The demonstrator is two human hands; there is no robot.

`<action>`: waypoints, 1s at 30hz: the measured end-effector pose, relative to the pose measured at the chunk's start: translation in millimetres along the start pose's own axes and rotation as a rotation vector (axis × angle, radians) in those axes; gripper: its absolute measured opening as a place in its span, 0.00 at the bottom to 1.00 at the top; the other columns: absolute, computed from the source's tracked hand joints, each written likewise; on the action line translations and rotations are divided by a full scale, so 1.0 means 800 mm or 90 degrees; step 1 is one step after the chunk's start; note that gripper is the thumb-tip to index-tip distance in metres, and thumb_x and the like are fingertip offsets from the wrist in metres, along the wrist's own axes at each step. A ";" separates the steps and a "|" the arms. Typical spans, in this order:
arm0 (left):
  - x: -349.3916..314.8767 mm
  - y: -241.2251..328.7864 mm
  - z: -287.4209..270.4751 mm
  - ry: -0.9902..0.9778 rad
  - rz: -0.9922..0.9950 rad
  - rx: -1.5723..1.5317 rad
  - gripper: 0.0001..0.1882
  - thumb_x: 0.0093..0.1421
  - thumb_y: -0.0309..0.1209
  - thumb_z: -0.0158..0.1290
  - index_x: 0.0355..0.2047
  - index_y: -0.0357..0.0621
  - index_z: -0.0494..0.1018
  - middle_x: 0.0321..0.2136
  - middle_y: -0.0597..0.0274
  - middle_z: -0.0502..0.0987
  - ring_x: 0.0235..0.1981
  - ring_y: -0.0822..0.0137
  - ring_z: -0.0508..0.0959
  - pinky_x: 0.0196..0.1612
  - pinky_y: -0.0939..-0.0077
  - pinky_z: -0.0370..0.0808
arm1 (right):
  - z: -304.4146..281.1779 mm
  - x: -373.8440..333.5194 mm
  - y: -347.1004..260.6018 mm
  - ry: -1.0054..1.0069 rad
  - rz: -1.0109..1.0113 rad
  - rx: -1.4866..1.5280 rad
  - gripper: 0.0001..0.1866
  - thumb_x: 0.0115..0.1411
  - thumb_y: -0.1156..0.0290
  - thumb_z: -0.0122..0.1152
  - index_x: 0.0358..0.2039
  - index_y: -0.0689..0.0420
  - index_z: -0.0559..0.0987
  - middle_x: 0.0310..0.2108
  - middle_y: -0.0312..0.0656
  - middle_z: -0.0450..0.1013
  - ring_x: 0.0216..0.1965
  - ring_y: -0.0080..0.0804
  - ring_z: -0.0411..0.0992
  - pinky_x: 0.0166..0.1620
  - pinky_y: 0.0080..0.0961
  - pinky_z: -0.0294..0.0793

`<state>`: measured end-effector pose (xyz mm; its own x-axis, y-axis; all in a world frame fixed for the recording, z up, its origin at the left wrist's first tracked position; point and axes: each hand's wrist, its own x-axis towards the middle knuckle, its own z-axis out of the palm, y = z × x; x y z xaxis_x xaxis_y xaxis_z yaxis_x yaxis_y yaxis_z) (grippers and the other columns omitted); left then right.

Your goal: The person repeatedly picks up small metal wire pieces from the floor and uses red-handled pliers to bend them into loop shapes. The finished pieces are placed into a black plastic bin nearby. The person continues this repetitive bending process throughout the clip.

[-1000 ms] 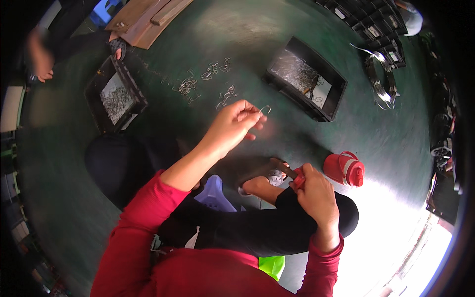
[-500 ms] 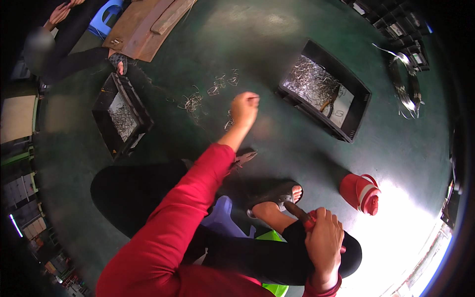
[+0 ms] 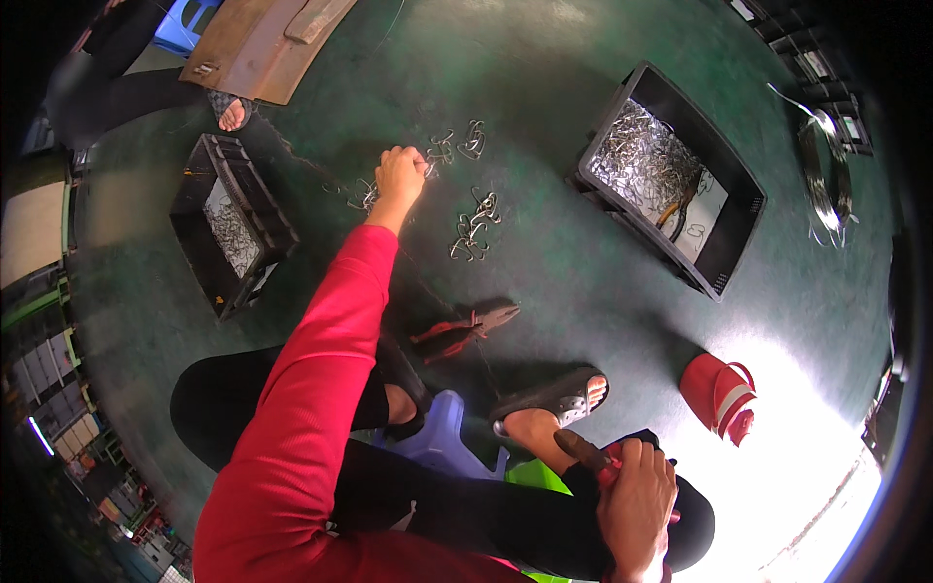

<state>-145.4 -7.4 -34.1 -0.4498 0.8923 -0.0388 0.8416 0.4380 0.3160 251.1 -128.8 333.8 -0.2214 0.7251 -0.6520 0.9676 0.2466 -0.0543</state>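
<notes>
My left hand reaches over the floor, fingers curled together, among small bent wire hooks. What its fingertips hold, if anything, is hidden. Part of one hook cluster shows just left of it, and more hooks lie to its right. A separate heap of hooks rests nearer to me. My right hand is wrapped round the red handles of a pair of pliers, its dark jaws pointing up and left over my knee. Another pair of red-handled pliers lies on the floor before me.
A large black crate with many wire pieces stands at right, a smaller one at left. Beyond are a wire coil and a red jug. A co-worker's foot is near a wooden board. A purple stool sits between my legs.
My left hand has moved left to the farther hooks, uncovering the nearer heap and the pliers on the floor. My right hand keeps its grip. The view has shifted slightly.
</notes>
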 end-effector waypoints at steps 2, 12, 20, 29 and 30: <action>0.003 0.008 -0.016 0.012 -0.019 -0.128 0.08 0.54 0.34 0.62 0.29 0.46 0.77 0.33 0.58 0.79 0.34 0.55 0.76 0.39 0.60 0.73 | 0.001 -0.002 0.001 0.013 -0.009 0.011 0.14 0.48 0.77 0.62 0.36 0.58 0.71 0.34 0.45 0.69 0.39 0.46 0.69 0.43 0.41 0.66; -0.080 0.119 -0.193 -0.499 -0.165 -1.210 0.06 0.64 0.29 0.54 0.40 0.42 0.74 0.35 0.64 0.76 0.28 0.79 0.70 0.27 0.88 0.67 | 0.009 -0.035 0.005 0.109 -0.047 0.075 0.13 0.52 0.71 0.62 0.38 0.58 0.72 0.34 0.46 0.73 0.39 0.47 0.73 0.43 0.41 0.70; -0.130 0.142 -0.171 -0.296 -0.195 -0.688 0.08 0.59 0.30 0.59 0.38 0.45 0.80 0.28 0.73 0.81 0.23 0.83 0.70 0.22 0.87 0.63 | 0.034 -0.046 0.005 0.208 -0.085 0.107 0.14 0.48 0.77 0.59 0.36 0.60 0.70 0.31 0.50 0.73 0.37 0.53 0.73 0.37 0.47 0.71; -0.142 0.120 -0.158 -0.374 -0.276 -0.669 0.12 0.56 0.35 0.63 0.39 0.47 0.79 0.29 0.73 0.79 0.25 0.83 0.73 0.23 0.87 0.65 | 0.046 -0.039 0.013 0.178 -0.079 0.101 0.14 0.47 0.76 0.60 0.35 0.61 0.69 0.33 0.51 0.74 0.38 0.53 0.73 0.39 0.48 0.71; -0.146 0.126 -0.173 -0.392 -0.278 -0.692 0.12 0.56 0.35 0.63 0.39 0.48 0.78 0.30 0.73 0.80 0.25 0.83 0.73 0.24 0.87 0.66 | 0.044 -0.038 0.013 0.171 -0.074 0.100 0.14 0.47 0.76 0.60 0.35 0.61 0.69 0.33 0.51 0.74 0.38 0.53 0.73 0.39 0.47 0.71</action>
<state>-49.4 -82.3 133.5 -0.1700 0.7315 -0.6603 -0.1325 0.6470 0.7509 272.0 -170.8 326.3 -0.3353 0.8466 -0.4133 0.9363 0.2507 -0.2460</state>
